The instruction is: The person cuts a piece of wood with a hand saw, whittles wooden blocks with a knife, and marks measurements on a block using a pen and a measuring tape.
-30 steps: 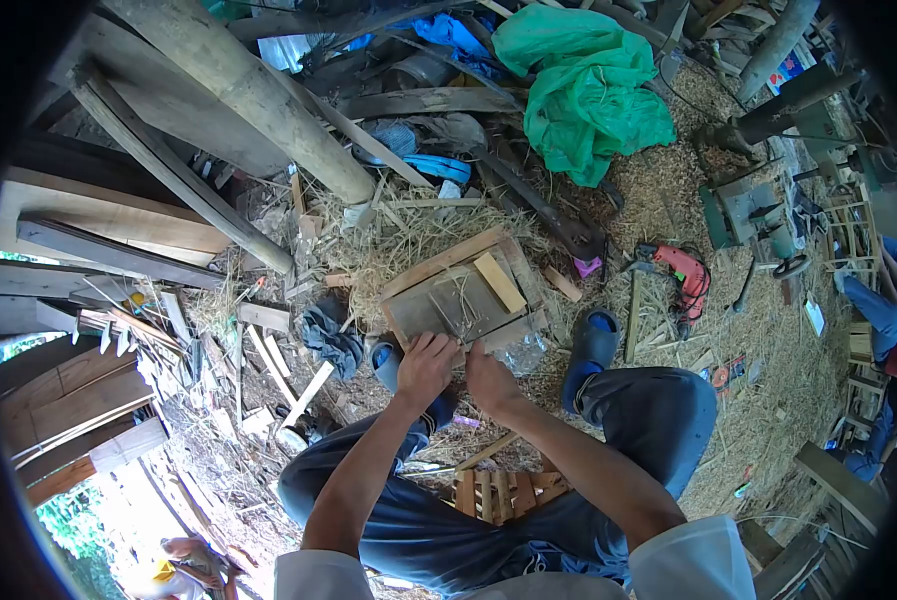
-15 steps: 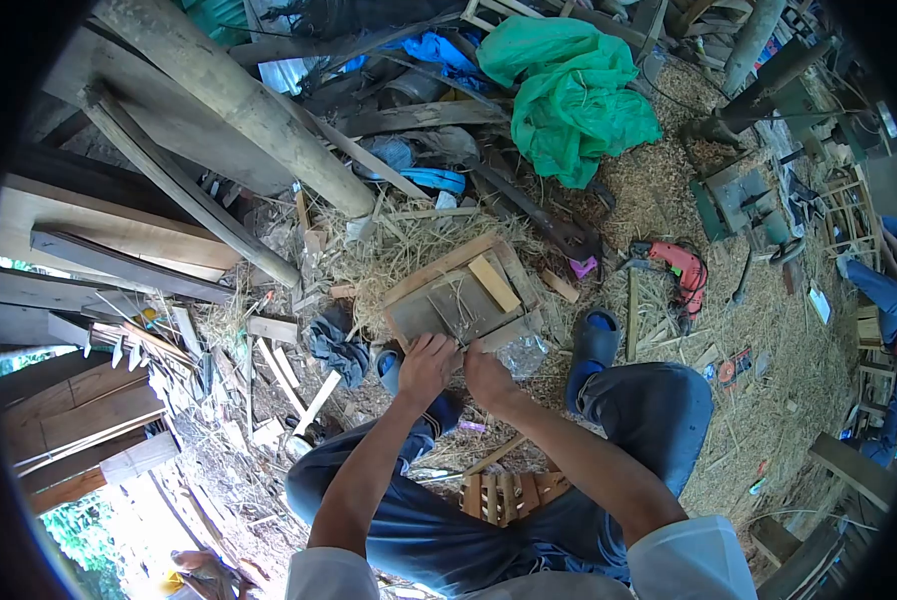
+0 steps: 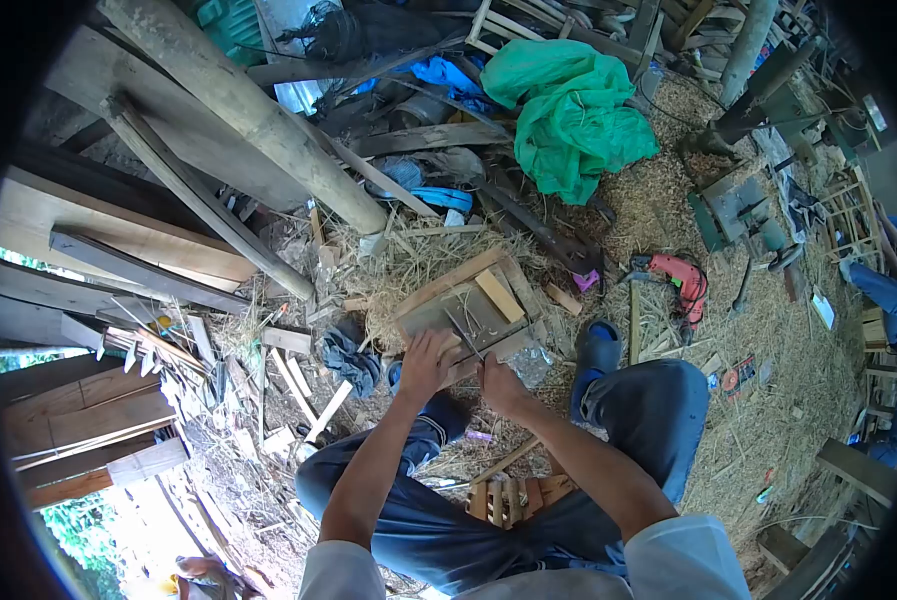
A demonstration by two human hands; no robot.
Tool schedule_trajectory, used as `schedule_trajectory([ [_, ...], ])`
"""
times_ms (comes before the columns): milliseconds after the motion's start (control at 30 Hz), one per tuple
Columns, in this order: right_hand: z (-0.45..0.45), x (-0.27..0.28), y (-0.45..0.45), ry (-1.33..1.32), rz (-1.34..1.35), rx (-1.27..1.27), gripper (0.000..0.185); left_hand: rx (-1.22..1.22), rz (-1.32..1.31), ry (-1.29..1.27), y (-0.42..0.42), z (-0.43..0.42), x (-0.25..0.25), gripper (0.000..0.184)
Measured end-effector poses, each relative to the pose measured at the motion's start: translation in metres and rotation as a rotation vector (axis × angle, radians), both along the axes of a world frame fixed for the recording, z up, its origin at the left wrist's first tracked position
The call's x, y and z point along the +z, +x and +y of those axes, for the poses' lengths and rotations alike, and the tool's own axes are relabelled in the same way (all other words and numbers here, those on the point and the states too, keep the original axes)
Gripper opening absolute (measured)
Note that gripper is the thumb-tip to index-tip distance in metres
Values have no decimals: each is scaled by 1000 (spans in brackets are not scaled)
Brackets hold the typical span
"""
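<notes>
A wooden board with raised edge strips [image 3: 433, 308] lies on the straw-covered ground between my feet. On it rest a pale wood block [image 3: 499, 295] and a few thin slivers. My left hand [image 3: 428, 362] is closed over the board's near edge, and what is under its fingers is too small to make out. Just to the right, my right hand [image 3: 501, 386] is wrapped round the handle of a thin-bladed tool [image 3: 464, 331], whose blade points up and left over the board.
A red power drill [image 3: 680, 285] lies to the right. Behind the board are a green plastic sheet [image 3: 580, 125] and a thick pole [image 3: 258, 125]. Dark slippers [image 3: 600, 352] flank the board. Another person's leg [image 3: 873, 290] shows at the far right.
My right hand has moved slightly right and down, away from my left hand, and the thin blade between them now shows more clearly. The whole view has shifted a little.
</notes>
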State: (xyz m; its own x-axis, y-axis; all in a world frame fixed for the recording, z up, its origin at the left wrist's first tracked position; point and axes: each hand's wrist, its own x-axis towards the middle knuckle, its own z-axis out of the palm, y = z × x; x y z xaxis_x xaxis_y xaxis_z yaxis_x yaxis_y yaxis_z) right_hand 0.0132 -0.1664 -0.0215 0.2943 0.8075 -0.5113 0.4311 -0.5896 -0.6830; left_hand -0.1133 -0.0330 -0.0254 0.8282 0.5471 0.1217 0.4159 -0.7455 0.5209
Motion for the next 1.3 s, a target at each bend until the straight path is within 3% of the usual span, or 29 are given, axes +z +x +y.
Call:
schedule_trajectory([
  [233,-6,7,8,68,53,-88,28,12,-44,33,7,0,8,37],
  [400,-11,20,6,68,28,-77,29,-87,-156,44,11,-17,14,30],
  [700,-1,48,7,-51,24,-28,28,-164,-45,196,10,-11,0,27],
  [1033,-2,55,5,-134,-11,14,24,-41,-32,101,6,-18,0,30],
  [1300,-3,58,-3,-139,-96,24,20,-59,-96,208,10,-18,0,26],
])
